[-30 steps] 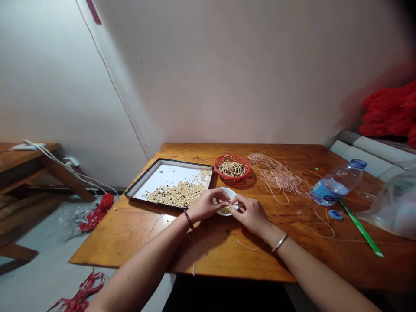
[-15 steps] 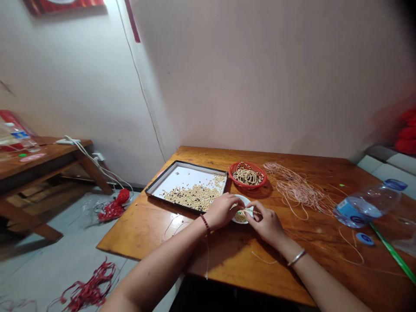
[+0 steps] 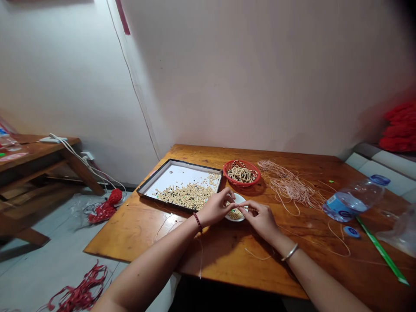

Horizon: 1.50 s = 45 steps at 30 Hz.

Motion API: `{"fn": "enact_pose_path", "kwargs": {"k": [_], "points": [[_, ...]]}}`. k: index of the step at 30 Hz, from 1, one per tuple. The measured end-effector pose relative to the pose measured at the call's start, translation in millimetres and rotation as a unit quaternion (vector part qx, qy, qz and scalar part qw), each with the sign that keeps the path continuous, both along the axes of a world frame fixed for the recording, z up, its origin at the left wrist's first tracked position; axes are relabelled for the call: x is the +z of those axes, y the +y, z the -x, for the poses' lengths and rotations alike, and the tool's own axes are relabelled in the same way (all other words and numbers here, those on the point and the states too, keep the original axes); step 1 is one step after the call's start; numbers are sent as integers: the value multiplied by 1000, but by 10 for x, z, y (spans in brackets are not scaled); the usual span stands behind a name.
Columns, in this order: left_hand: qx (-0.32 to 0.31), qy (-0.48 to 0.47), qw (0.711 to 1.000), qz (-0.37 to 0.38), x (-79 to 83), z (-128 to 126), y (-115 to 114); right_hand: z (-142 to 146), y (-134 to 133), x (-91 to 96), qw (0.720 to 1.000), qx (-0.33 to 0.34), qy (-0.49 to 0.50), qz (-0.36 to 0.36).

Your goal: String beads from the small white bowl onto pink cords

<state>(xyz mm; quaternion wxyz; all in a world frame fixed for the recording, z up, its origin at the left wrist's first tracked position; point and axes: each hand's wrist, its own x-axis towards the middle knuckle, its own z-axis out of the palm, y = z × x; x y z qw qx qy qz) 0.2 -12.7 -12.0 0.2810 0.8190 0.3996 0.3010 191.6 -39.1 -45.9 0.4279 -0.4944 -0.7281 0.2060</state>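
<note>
Over a small white bowl (image 3: 239, 199) holding beads (image 3: 234, 213), both hands meet fingertip to fingertip. My left hand (image 3: 215, 209), with a dark red bead bracelet at its wrist, pinches thumb and forefinger together; what lies in that pinch is too small to make out. My right hand (image 3: 261, 220), wearing a silver bangle, is closed on a thin string of beads (image 3: 251, 209), mostly hidden by the fingers. Left of the bowl a black-rimmed tray (image 3: 156, 175) contains many loose cream and dark beads (image 3: 186, 196).
Behind the bowl stands a red basket (image 3: 242, 183) of beaded strands. Tangled pale cord (image 3: 289, 184) spreads to its right. A water bottle (image 3: 354, 200), a blue cap (image 3: 351, 232) and a green strip (image 3: 381, 250) lie at the right. Red ribbon (image 3: 79, 290) is on the floor.
The whole view has shifted, so the table things sit slightly further left. My fingertips have come together above the bowl; the bead string shows less between them.
</note>
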Motion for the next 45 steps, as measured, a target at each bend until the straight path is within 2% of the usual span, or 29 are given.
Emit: {"fn": "enact_pose_path", "kwargs": {"k": [2,5,9,15,19,23,27,31,42,45], "points": [[21,82,994,-65,4,38,22,-4,5,3,1000,-31,7,2],[28,211,966,-150,28,103,40,-15,34,6,997,-59,42,21],[7,277,946,-170,79,141,21,-19,89,-18,993,-35,95,57],[32,299,943,-141,120,111,-33,1,85,-37,994,-20,70,86],[9,316,937,-149,134,89,-44,16,59,3,995,-25,45,83],[-27,322,930,-173,130,61,-61,4,56,30,997,-39,12,59],[-30,300,938,-173,99,64,-63,-12,55,41,998,-54,-36,17],[-39,276,950,-144,83,96,-48,-12,60,32,998,-52,-40,7],[-57,267,959,-80,127,157,-30,-17,46,46,997,-57,-56,15],[-56,231,970,-41,108,141,-21,-13,51,64,998,-38,-5,49]]}}
